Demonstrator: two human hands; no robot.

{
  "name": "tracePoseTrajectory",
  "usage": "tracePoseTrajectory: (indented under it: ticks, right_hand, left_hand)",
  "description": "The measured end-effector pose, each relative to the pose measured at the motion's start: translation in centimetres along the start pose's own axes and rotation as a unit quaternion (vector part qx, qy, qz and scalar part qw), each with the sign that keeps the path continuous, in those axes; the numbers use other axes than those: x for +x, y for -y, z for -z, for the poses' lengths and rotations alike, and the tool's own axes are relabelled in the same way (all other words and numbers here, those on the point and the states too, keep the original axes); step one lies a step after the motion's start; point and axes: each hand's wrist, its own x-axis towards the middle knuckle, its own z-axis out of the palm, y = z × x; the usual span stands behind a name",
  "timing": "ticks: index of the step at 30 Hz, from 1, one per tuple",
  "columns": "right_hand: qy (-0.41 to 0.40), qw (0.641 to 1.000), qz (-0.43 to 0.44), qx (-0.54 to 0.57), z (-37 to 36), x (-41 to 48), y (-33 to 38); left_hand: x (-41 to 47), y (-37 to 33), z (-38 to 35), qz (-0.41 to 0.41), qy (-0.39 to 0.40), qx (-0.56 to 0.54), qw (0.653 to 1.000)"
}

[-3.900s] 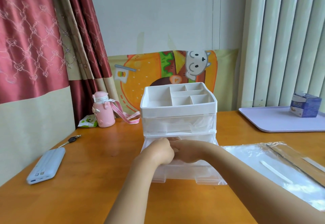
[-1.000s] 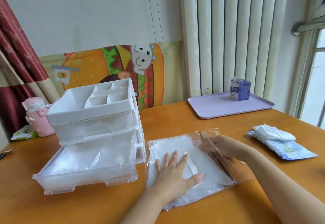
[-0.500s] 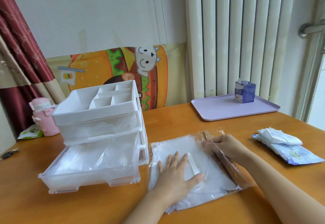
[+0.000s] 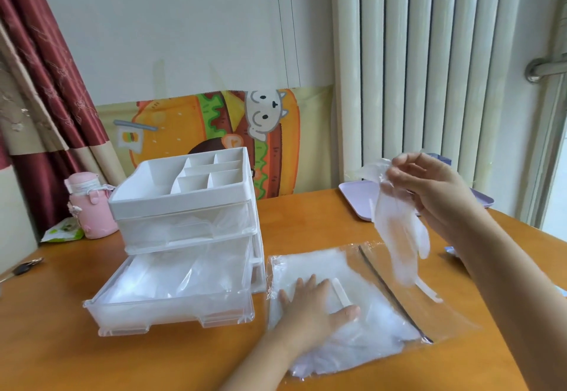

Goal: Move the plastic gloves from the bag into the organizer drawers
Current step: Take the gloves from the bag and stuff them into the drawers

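Observation:
A clear bag (image 4: 374,326) full of plastic gloves lies flat on the table, right of the organizer. My left hand (image 4: 313,308) presses flat on the bag with straight fingers. My right hand (image 4: 429,188) is raised above the bag's open right end and pinches one thin clear plastic glove (image 4: 399,237), which hangs down from it. The white organizer (image 4: 184,200) stands to the left; its bottom drawer (image 4: 171,301) is pulled out and holds clear gloves. The drawer above it is closed and also shows plastic inside.
A lilac tray (image 4: 356,194) sits behind my right hand near the radiator. A pink bottle (image 4: 89,206) and a green-white packet (image 4: 61,231) stand left of the organizer. Keys (image 4: 24,268) lie at the table's left edge.
My right hand has lifted from the bag's opening, drawing one glove up out of it. My left hand stays pressed on the bag. Earlier both hands were at the bottom drawer.

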Motion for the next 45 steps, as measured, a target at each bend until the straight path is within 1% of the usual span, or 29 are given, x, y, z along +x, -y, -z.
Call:
tracePoseTrajectory:
  ticks: [1, 2, 4, 6, 7, 8, 11, 14, 16, 18, 19, 20, 21, 22, 23, 26, 29, 32, 33, 35, 36, 38, 40, 41, 43, 45]
  right_hand:
    - [0.043, 0.999, -0.012, -0.018, -0.8, -0.4, 1.0]
    - [0.085, 0.995, -0.026, -0.04, -1.5, -0.8, 1.7]
    - [0.149, 0.985, -0.045, -0.079, -2.9, -1.6, 2.4]
    - [0.185, 0.974, -0.046, -0.122, -4.0, -2.2, 2.6]
    - [0.199, 0.969, -0.046, -0.137, -4.5, -2.5, 2.6]
    - [0.21, 0.966, -0.044, -0.145, -4.9, -2.8, 2.7]
    - [0.235, 0.96, -0.034, -0.147, -6.1, -3.3, 2.8]
    - [0.219, 0.964, -0.001, -0.151, -6.9, -3.7, 2.4]
    - [0.199, 0.968, 0.018, -0.149, -7.4, -3.8, 1.9]
    - [0.205, 0.967, 0.0, -0.151, -7.6, -3.6, 1.5]
    - [0.231, 0.959, -0.025, -0.166, -7.6, -3.7, 1.3]
    - [0.268, 0.94, -0.049, -0.204, -7.6, -3.8, 1.1]
    - [0.305, 0.914, -0.069, -0.257, -7.8, -4.0, 0.7]
    - [0.328, 0.89, -0.084, -0.305, -7.8, -4.3, 0.3]
    - [0.337, 0.878, -0.094, -0.328, -8.1, -4.5, -0.3]
    - [0.321, 0.892, -0.115, -0.296, -8.8, -4.8, -1.6]
    - [0.302, 0.906, -0.124, -0.269, -9.4, -5.0, -1.9]
    - [0.308, 0.911, -0.164, -0.221, -10.4, -5.1, -1.9]
    - [0.314, 0.908, -0.171, -0.219, -10.7, -5.2, -2.1]
    - [0.313, 0.9, -0.166, -0.253, -11.8, -5.2, -2.8]
    - [0.301, 0.903, -0.162, -0.262, -12.5, -5.3, -3.1]
    - [0.256, 0.923, -0.154, -0.243, -14.0, -5.0, -3.7]
    - [0.204, 0.94, -0.142, -0.232, -15.5, -4.5, -3.8]
    - [0.182, 0.945, -0.131, -0.24, -16.2, -4.2, -3.7]
    - [0.149, 0.946, -0.109, -0.265, -17.4, -3.5, -4.0]
    - [0.132, 0.938, -0.092, -0.307, -18.4, -2.8, -4.6]
  left_hand:
    - [-0.2, -0.3, 0.7, -0.031, -0.025, -0.067, 0.997]
    - [-0.5, -0.7, 1.7, -0.071, -0.06, -0.137, 0.986]
    - [-1.6, -1.8, 4.0, -0.143, -0.145, -0.251, 0.946]
    - [-2.4, -2.7, 6.1, -0.2, -0.216, -0.318, 0.901]
    - [-2.9, -2.9, 7.1, -0.22, -0.234, -0.336, 0.885]
    - [-3.3, -3.1, 7.9, -0.233, -0.243, -0.338, 0.879]
    - [-4.6, -3.2, 9.8, -0.25, -0.246, -0.298, 0.888]
    - [-5.9, -3.3, 10.9, -0.248, -0.25, -0.325, 0.878]
    - [-6.4, -3.0, 11.5, -0.253, -0.256, -0.314, 0.879]
    - [-6.9, -2.4, 12.5, -0.257, -0.249, -0.302, 0.884]
    - [-7.2, -2.0, 13.1, -0.255, -0.249, -0.289, 0.888]
    - [-7.3, -1.6, 13.7, -0.25, -0.254, -0.278, 0.892]
    - [-7.6, -1.1, 14.3, -0.243, -0.262, -0.273, 0.893]
    - [-7.7, -0.7, 14.9, -0.235, -0.27, -0.271, 0.894]
    - [-7.9, 0.0, 15.6, -0.225, -0.279, -0.269, 0.894]
    - [-8.6, 1.6, 17.2, -0.217, -0.31, -0.246, 0.892]
    - [-9.4, 3.4, 18.2, -0.216, -0.35, -0.255, 0.875]
    - [-10.2, 5.2, 19.0, -0.214, -0.39, -0.255, 0.858]
    - [-10.3, 5.6, 19.2, -0.216, -0.396, -0.254, 0.856]
    - [-10.4, 6.6, 19.6, -0.217, -0.401, -0.26, 0.851]
    - [-10.5, 7.0, 19.7, -0.212, -0.403, -0.261, 0.851]
    - [-10.5, 7.9, 20.1, -0.195, -0.419, -0.252, 0.85]
    - [-10.2, 9.3, 20.6, -0.158, -0.437, -0.241, 0.852]
    - [-9.9, 10.1, 20.9, -0.127, -0.444, -0.228, 0.857]
    - [-9.5, 12.0, 21.4, -0.041, -0.436, -0.174, 0.882]
    - [-9.4, 13.5, 21.7, 0.04, -0.404, -0.093, 0.909]
